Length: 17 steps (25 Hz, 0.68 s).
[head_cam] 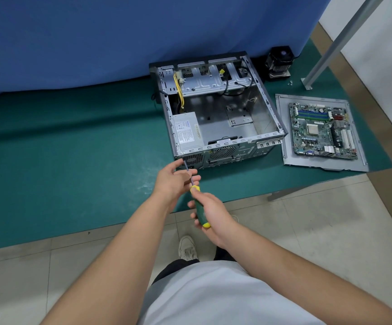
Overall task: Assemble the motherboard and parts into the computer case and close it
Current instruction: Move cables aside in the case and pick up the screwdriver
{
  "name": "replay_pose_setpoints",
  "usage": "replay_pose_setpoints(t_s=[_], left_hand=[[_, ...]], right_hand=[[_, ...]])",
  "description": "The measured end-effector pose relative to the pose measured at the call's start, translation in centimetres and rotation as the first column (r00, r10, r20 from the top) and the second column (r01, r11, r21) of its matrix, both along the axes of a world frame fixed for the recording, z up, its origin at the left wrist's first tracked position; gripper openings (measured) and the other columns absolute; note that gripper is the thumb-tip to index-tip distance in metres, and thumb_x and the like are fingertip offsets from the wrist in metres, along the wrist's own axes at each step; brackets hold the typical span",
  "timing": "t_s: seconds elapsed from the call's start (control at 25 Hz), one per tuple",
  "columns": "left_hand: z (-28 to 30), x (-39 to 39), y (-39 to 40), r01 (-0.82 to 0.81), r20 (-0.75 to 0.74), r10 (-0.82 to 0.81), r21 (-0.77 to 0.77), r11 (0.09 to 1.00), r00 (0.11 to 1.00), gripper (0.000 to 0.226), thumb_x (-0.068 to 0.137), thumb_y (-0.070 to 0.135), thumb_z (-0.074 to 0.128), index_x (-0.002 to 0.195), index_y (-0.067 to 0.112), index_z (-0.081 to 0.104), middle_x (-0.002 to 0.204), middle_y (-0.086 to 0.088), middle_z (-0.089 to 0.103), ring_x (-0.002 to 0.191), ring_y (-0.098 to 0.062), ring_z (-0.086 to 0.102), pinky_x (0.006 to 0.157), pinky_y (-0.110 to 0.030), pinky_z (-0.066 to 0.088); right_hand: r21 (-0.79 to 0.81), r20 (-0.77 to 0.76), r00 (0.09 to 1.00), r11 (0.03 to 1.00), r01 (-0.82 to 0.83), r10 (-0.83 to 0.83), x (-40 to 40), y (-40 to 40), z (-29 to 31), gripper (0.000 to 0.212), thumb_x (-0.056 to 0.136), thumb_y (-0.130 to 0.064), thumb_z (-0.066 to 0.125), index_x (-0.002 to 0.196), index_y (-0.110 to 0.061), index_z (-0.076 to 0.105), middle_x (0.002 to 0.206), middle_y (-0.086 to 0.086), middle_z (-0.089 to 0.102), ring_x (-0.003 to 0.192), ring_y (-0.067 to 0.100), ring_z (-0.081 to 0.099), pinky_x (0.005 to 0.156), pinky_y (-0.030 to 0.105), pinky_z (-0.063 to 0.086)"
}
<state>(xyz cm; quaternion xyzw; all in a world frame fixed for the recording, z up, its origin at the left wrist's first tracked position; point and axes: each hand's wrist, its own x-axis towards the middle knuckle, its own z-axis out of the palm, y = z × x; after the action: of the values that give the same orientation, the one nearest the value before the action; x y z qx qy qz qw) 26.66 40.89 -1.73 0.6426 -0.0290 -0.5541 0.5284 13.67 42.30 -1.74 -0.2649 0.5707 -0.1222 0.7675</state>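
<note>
An open grey computer case [267, 106] lies on the green table mat, its power supply [186, 132] inside at the near left. My right hand [210, 213] grips the green and yellow handle of a screwdriver [199, 211]. The tip points at the case's near left corner. My left hand [173, 178] pinches the metal shaft near that corner. The motherboard [320, 130] lies flat on the grey side panel [281, 127] to the right of the case. A black CPU cooler [279, 62] stands behind the case.
A blue cloth [119, 36] hangs behind the table. A slanted metal post [335, 45] is bolted at the back right, with small screws [290, 82] beside it. The table's front edge [119, 225] runs just under my hands, tiled floor below.
</note>
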Motion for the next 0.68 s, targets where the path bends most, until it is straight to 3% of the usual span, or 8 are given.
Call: replay_pose_setpoints(t_s=[0.12,0.24,0.32,0.4,0.52,0.6,0.68], left_hand=[[0.0,0.1,0.1,-0.023,0.065,0.021,0.032,0.999,0.998,0.056,0.088,-0.011,0.071,0.138,0.009,0.053,0.091,-0.019,0.072,0.069,-0.022,0.071,0.063,-0.03,0.062],[-0.1,-0.4,-0.2,-0.026,0.162,0.016,0.06,0.998,0.987,0.054,0.086,-0.003,0.078,0.133,0.014,0.057,0.082,-0.012,0.072,0.065,-0.019,0.067,0.061,-0.027,0.06],[0.1,-0.9,-0.3,-0.033,0.187,0.016,0.086,0.996,0.982,0.051,0.089,0.003,0.076,0.135,0.018,0.057,0.086,-0.009,0.071,0.068,-0.019,0.068,0.064,-0.03,0.06],[0.3,-1.0,-0.1,-0.034,0.096,0.027,0.075,0.997,0.995,0.05,0.095,0.0,0.065,0.14,0.019,0.052,0.096,-0.011,0.071,0.072,-0.02,0.069,0.061,-0.033,0.058],[0.4,-0.9,0.0,-0.028,-0.008,0.029,0.04,0.999,1.0,0.061,0.097,-0.013,0.047,0.151,0.014,0.041,0.114,-0.02,0.07,0.083,-0.027,0.073,0.062,-0.032,0.061],[0.4,-0.7,-0.1,-0.033,-0.004,0.033,0.037,0.999,0.999,0.063,0.096,-0.018,0.044,0.151,0.01,0.039,0.117,-0.024,0.068,0.081,-0.027,0.072,0.066,-0.033,0.061],[0.4,-0.7,-0.1,-0.029,0.01,0.028,0.05,0.998,1.0,0.063,0.095,-0.019,0.047,0.15,0.01,0.042,0.117,-0.024,0.068,0.077,-0.024,0.07,0.066,-0.031,0.061]], right_hand=[[-0.125,-0.051,0.998,0.992,0.023,-0.03,0.2,0.3,-0.4,0.034,0.09,-0.028,0.079,0.108,-0.01,0.055,0.086,0.005,0.061,0.055,0.009,0.057,0.05,0.024,0.048],[-0.046,0.011,0.999,0.998,0.037,-0.037,0.2,0.0,-0.1,0.025,0.097,-0.031,0.069,0.096,-0.007,0.06,0.074,0.005,0.062,0.055,0.013,0.058,0.049,0.025,0.048],[0.086,0.033,0.999,0.996,0.032,-0.035,0.2,-0.2,0.3,0.036,0.104,-0.041,0.055,0.092,-0.01,0.067,0.066,0.0,0.061,0.053,0.012,0.055,0.048,0.023,0.043],[0.144,0.009,0.999,0.989,0.045,-0.047,0.2,-0.5,0.4,0.046,0.106,-0.048,0.046,0.093,-0.012,0.071,0.063,-0.003,0.06,0.05,0.01,0.052,0.048,0.022,0.04],[0.007,-0.043,0.998,0.999,0.044,-0.044,0.4,-0.4,0.3,0.036,0.1,-0.05,0.059,0.098,-0.015,0.065,0.072,0.0,0.062,0.05,0.01,0.05,0.047,0.023,0.038],[-0.098,-0.078,0.996,0.995,0.027,-0.035,0.5,-0.1,0.1,0.031,0.094,-0.042,0.071,0.097,-0.015,0.056,0.08,0.001,0.058,0.052,0.009,0.051,0.046,0.023,0.039],[-0.105,-0.073,0.996,0.994,0.041,-0.049,0.6,-0.1,-0.1,0.029,0.094,-0.037,0.073,0.094,-0.014,0.055,0.077,0.0,0.058,0.052,0.009,0.052,0.045,0.022,0.039]])
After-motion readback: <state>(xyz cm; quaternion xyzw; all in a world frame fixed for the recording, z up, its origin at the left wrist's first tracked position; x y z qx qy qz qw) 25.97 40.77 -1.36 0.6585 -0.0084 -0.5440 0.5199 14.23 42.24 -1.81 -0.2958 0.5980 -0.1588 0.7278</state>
